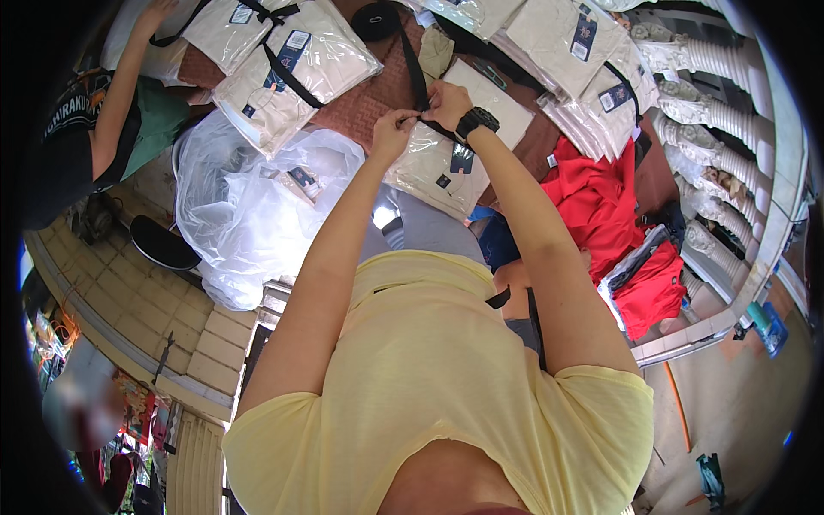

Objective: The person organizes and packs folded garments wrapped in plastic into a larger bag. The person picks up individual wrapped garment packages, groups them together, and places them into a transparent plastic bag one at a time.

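Note:
Both hands are together over a beige folded garment in a clear plastic bag (425,167) in front of me. My left hand (394,136) has its fingers pinched on a black fabric strip (413,73) near the bag's upper edge. Close beside it, my right hand (449,105) is also closed on the strip, with a black watch (477,124) on that wrist. The strip runs away from my hands toward a black roll (376,21). Part of it is hidden under my fingers. A dark blue tag (462,158) shows on the bag.
Bagged beige garments bound with black strips (300,64) lie at far left; more stacks (579,51) are at far right. A clear plastic sack (257,197) bulges on the left. Red garments (592,193) are heaped on the right. Another person's arm (124,94) reaches in at left.

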{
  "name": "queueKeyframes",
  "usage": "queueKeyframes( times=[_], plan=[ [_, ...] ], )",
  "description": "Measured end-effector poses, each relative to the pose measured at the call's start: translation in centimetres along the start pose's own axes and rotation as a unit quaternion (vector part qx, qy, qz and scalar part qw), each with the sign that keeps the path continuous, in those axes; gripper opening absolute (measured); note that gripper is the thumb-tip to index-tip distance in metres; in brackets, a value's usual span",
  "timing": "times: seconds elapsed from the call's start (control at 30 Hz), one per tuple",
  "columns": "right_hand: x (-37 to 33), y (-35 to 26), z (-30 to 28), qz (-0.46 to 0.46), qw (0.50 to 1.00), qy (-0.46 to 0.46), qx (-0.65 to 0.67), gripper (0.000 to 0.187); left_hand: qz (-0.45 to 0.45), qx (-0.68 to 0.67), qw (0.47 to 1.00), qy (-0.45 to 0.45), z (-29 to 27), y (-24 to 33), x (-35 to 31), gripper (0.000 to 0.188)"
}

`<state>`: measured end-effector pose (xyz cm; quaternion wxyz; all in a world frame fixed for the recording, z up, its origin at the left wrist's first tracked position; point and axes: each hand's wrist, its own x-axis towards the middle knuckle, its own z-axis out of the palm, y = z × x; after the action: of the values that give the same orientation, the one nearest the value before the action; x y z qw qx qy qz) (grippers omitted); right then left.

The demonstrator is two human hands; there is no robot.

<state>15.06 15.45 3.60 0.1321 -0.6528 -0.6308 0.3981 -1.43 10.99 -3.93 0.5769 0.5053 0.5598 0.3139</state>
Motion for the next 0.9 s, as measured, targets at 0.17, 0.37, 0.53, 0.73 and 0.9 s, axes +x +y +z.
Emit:
queueKeyframes(
  times=[0.17,0.37,0.53,0.73,0.9],
  plan=[
    [2.0,-3.9,-3.7,0.081,0.973,0.216,-0.020,0.026,-0.023,0.025,0.999,-0.013,-0.5,0.1,0.0,0.017],
    [0.2,-1.6,1.0,0.094,0.979,-0.006,-0.182,0.029,0.004,0.000,1.000,0.013,0.1,-0.5,0.3,0.017],
    [-1.3,-1.1,2.4,0.027,0.995,0.082,0.059,0.016,-0.117,-0.046,0.992,0.008,-0.9,0.3,0.5,0.015],
    [-4.0,1.5,0.1,0.087,0.982,0.006,0.166,0.012,-0.060,0.180,0.980,0.059,-2.5,1.1,0.8,0.014],
    [-4.5,2.5,-1.8,0.093,0.983,-0.048,0.148,0.023,-0.022,0.125,0.989,0.079,-2.7,1.2,-1.0,0.033]
  ],
)
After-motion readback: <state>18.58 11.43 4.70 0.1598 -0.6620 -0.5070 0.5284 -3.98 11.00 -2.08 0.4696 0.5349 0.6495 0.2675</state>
